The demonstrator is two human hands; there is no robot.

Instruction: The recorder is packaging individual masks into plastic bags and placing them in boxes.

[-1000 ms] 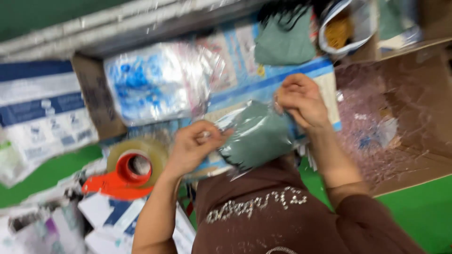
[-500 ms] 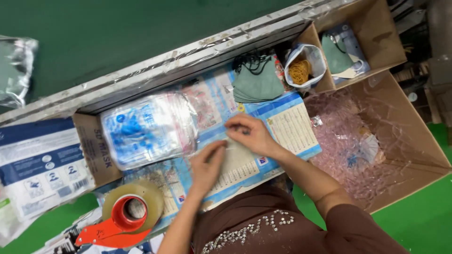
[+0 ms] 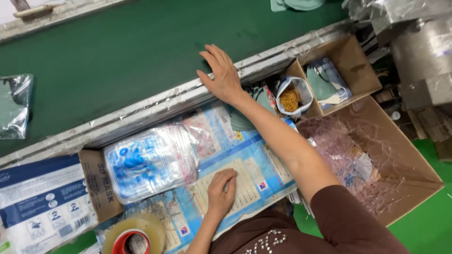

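Head view: two bare hands, both empty.
Right hand (image 3: pixel 222 74) grip spread flat across the green conveyor belt (image 3: pixel 117 56) edge; left hand (image 3: pixel 221 186) grip loosely curled on printed sheets (image 3: pixel 245 164), beside the mask pack (image 3: pixel 150 162).

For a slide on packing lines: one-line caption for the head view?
Right hand reaches onto the green conveyor belt while the left hand rests on printed sheets beside a clear bag stack.

Hands: two, left hand (image 3: pixel 221 187), right hand (image 3: pixel 220 74)
Cardboard boxes: two, small cardboard box (image 3: pixel 351 56), large cardboard box (image 3: pixel 400 155)
Tape rolls: one, tape roll (image 3: pixel 134 235)
Clear packs: one, clear pack (image 3: pixel 150 162)
Rubber band bags: one, rubber band bag (image 3: pixel 293 98)
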